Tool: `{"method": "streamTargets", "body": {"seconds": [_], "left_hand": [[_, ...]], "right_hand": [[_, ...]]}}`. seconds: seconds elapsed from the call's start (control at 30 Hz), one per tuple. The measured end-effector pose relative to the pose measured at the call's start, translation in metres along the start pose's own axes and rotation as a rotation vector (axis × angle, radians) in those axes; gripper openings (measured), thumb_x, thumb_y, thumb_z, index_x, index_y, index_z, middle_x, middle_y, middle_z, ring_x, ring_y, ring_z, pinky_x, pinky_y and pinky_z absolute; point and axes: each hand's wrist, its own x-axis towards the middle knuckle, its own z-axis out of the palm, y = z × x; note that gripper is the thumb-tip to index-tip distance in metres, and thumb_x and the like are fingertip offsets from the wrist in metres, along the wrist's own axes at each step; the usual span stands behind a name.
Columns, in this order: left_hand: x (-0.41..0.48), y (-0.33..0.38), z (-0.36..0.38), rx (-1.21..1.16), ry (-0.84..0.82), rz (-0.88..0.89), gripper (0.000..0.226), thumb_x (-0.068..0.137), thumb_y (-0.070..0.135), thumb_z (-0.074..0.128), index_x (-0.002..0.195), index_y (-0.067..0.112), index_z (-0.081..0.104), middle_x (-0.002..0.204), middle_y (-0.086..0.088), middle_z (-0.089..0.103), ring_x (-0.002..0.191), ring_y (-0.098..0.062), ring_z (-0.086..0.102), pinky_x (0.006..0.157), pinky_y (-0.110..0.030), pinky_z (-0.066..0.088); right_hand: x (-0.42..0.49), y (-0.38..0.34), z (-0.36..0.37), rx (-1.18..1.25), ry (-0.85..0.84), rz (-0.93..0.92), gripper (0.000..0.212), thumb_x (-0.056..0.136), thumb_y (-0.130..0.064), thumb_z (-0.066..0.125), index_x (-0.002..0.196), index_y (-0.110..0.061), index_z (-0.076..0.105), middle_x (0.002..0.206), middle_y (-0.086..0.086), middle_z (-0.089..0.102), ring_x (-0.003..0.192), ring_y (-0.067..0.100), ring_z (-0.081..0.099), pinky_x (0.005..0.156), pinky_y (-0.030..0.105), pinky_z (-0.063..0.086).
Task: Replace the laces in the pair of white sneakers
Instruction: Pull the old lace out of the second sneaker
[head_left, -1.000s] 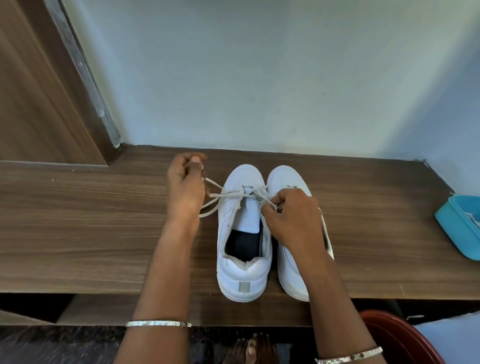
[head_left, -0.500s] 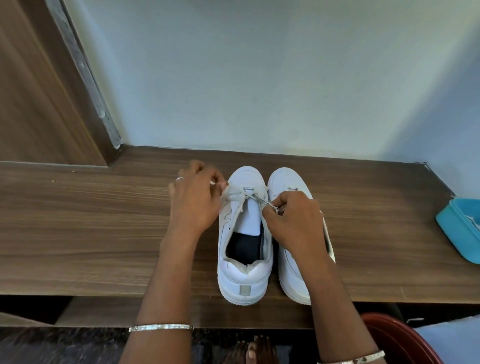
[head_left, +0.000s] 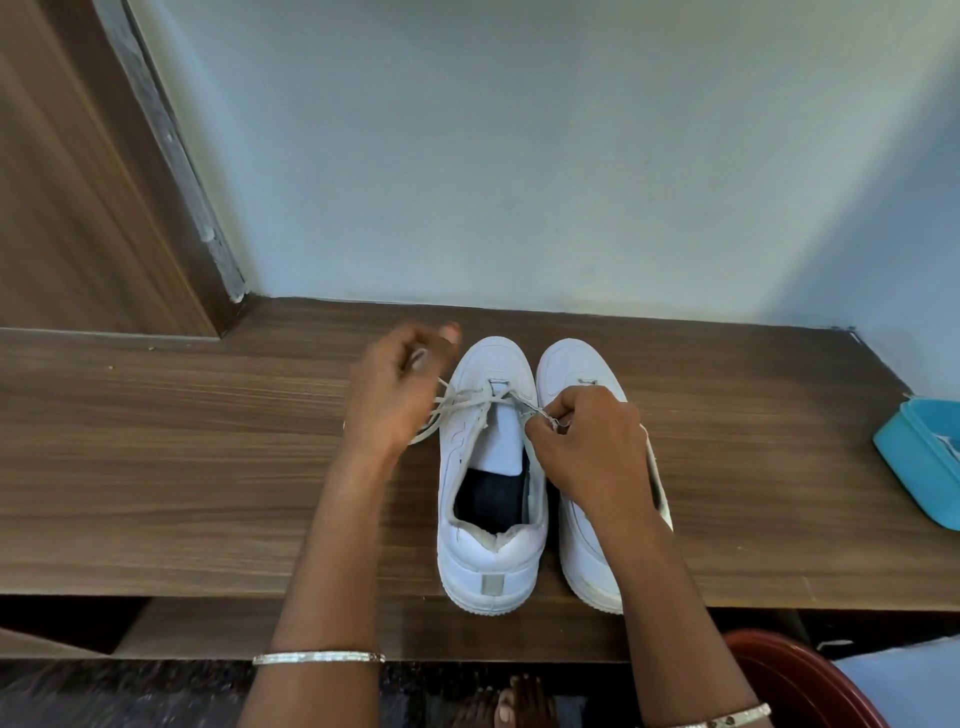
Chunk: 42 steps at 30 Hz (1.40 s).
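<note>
Two white sneakers stand side by side on a wooden shelf, toes toward the wall. The left sneaker has a white lace threaded only through its eyelets nearest the toe, and its tongue and dark insole show. My left hand is just left of that shoe and grips the lace strands that run out to the left. My right hand pinches the other lace end at the shoe's right eyelets. It covers much of the right sneaker.
A blue plastic box sits at the shelf's right end. A wooden panel rises at the left and a pale wall stands behind. Below the shelf's front edge are a red-brown tub and my bare toes.
My left hand has drawn away from the shoe's left side, up and to the left, pulling the lace strands taut. My right hand has stayed at the right eyelets.
</note>
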Motion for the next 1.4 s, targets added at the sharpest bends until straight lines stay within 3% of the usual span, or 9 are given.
{"method": "streamTargets", "body": {"seconds": [0.07,0.13,0.33,0.47,0.57,0.73,1.1,1.27,1.4], "left_hand": [[0.0,-0.004,0.001,0.507,-0.117,0.141,0.022,0.084,0.057,0.069,0.09,0.036,0.074,0.09,0.017,0.067,0.082,-0.002,0.062,0.071,-0.027,0.049],[0.002,-0.008,-0.001,0.681,-0.226,0.179,0.02,0.082,0.054,0.073,0.093,0.037,0.076,0.094,0.01,0.063,0.09,-0.009,0.061,0.075,-0.031,0.049],[0.005,-0.019,-0.006,0.685,-0.051,0.219,0.015,0.092,0.04,0.066,0.084,0.028,0.068,0.087,0.01,0.052,0.088,-0.016,0.059,0.076,-0.033,0.04],[0.001,-0.01,-0.005,0.688,-0.066,0.136,0.038,0.084,0.068,0.058,0.088,0.032,0.07,0.1,0.012,0.055,0.098,-0.008,0.048,0.097,-0.047,0.036],[-0.002,-0.003,-0.006,0.593,-0.216,0.084,0.051,0.065,0.083,0.063,0.083,0.036,0.066,0.091,0.017,0.063,0.088,-0.003,0.058,0.095,-0.046,0.046],[-0.006,0.001,-0.004,0.467,-0.357,0.026,0.032,0.073,0.054,0.08,0.09,0.032,0.065,0.079,0.012,0.067,0.072,-0.002,0.063,0.07,-0.028,0.053],[-0.004,-0.006,-0.016,0.244,-0.353,-0.033,0.008,0.082,0.008,0.07,0.075,0.007,0.067,0.065,-0.006,0.07,0.065,-0.024,0.071,0.062,-0.045,0.063],[-0.003,-0.009,-0.016,0.251,-0.331,-0.037,0.009,0.081,0.01,0.072,0.074,0.006,0.067,0.066,-0.005,0.072,0.065,-0.025,0.073,0.062,-0.045,0.063],[-0.001,-0.012,-0.016,0.243,-0.331,-0.059,0.01,0.082,0.01,0.073,0.075,0.005,0.067,0.07,-0.008,0.073,0.068,-0.026,0.074,0.063,-0.045,0.063]], "right_hand": [[0.0,0.0,-0.001,-0.007,-0.001,0.001,0.014,0.087,-0.023,0.063,0.084,-0.011,0.071,0.074,0.001,0.069,0.073,0.016,0.062,0.062,0.027,0.04],[0.0,-0.001,-0.002,-0.011,0.003,-0.004,0.015,0.087,-0.023,0.063,0.084,-0.011,0.071,0.074,0.002,0.069,0.072,0.016,0.063,0.059,0.026,0.04],[-0.001,-0.001,-0.003,0.004,0.001,0.001,0.018,0.087,-0.024,0.065,0.083,-0.008,0.071,0.073,0.005,0.07,0.073,0.019,0.064,0.06,0.025,0.041],[0.0,-0.003,-0.002,0.014,0.002,-0.016,0.013,0.087,-0.027,0.066,0.087,-0.015,0.069,0.076,-0.002,0.068,0.074,0.014,0.063,0.064,0.025,0.041],[0.0,-0.004,0.004,0.058,-0.004,-0.08,0.019,0.087,-0.028,0.068,0.105,-0.023,0.065,0.089,-0.009,0.067,0.084,0.008,0.061,0.076,0.026,0.048],[0.005,-0.006,0.02,-0.073,-0.026,-0.272,0.04,0.092,-0.017,0.064,0.13,-0.024,0.059,0.133,-0.001,0.056,0.121,0.019,0.052,0.095,0.026,0.04],[-0.003,-0.018,0.044,-0.258,0.078,-0.235,0.023,0.098,-0.031,0.057,0.12,-0.025,0.058,0.124,0.002,0.054,0.113,0.024,0.051,0.087,0.036,0.046],[0.003,-0.016,0.044,0.043,0.182,-0.133,0.012,0.098,-0.032,0.057,0.095,-0.021,0.059,0.1,-0.003,0.057,0.091,0.018,0.055,0.074,0.033,0.043],[0.015,-0.013,0.029,0.489,0.135,0.153,0.014,0.097,-0.029,0.057,0.097,-0.017,0.064,0.104,-0.003,0.064,0.092,0.013,0.061,0.082,0.031,0.045]]}}
